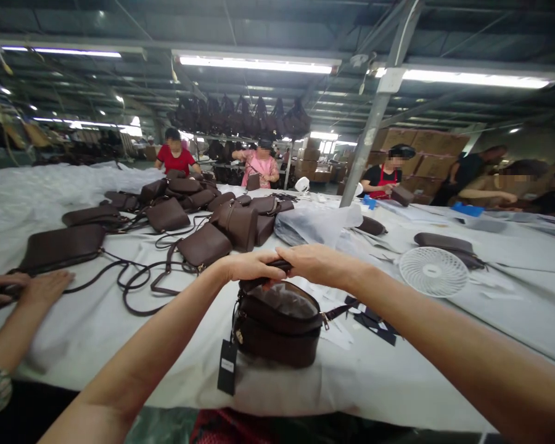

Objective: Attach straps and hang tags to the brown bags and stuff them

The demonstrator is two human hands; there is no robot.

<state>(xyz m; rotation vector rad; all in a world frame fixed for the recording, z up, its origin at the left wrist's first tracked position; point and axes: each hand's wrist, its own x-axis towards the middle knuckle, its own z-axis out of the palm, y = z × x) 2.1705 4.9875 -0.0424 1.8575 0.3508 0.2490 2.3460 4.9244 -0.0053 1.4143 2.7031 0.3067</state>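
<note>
The bag (280, 345) is looking like smooth leather, its zip pull (326, 322) glinting like metal, its tag (227, 370) seeming matt card. At its two o'clock, the fan (433, 271) is showing smooth plastic; at ten, sheeting (50, 191) is gleaming, crinkled plastic. The surface (120, 364) is resembling matt cloth.

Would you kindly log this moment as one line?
brown bag: open, on table | left hand, right hand: together, holding top edge | black tag: left side | other bags: heaped beyond, left

The black tag (227, 367) is too small to read.
</note>
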